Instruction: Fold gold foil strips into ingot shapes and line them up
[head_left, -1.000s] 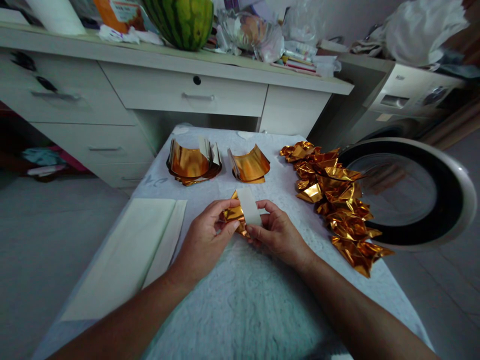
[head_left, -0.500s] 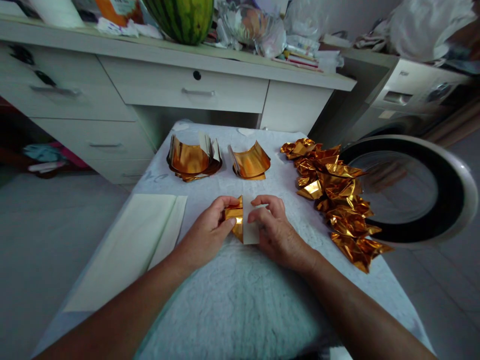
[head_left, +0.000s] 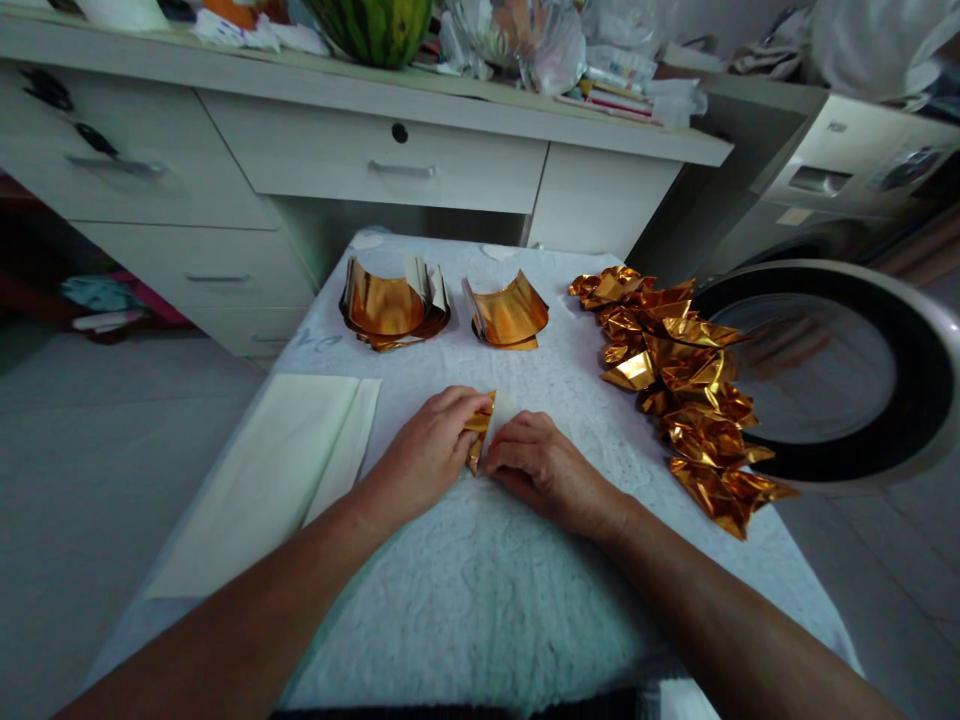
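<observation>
A small gold foil paper [head_left: 480, 430] stands nearly edge-on over the middle of the cloth-covered table [head_left: 480, 590]. My left hand [head_left: 431, 440] is closed round its left side, fingers in front of and behind it. At its lower right edge, my right hand [head_left: 551, 470] has its fingertips pinched together against the paper; the fingers hide what they grip. Beyond my hands are two stacks of curved gold sheets, a larger one [head_left: 386, 305] on the left and a smaller one [head_left: 511, 312] on the right.
Folded pale paper [head_left: 262, 480] lies on the table's left. Several crumpled gold foil shapes [head_left: 675, 390] form a row along the right side, beside an open round washer door [head_left: 817, 370]. Behind stands a white counter [head_left: 337, 90] with a watermelon [head_left: 375, 30] and plastic bags.
The paper's pale panel, facing up before, no longer shows. My right fingers have closed from a spread pose and moved down to the paper's edge. The whole view has shifted slightly.
</observation>
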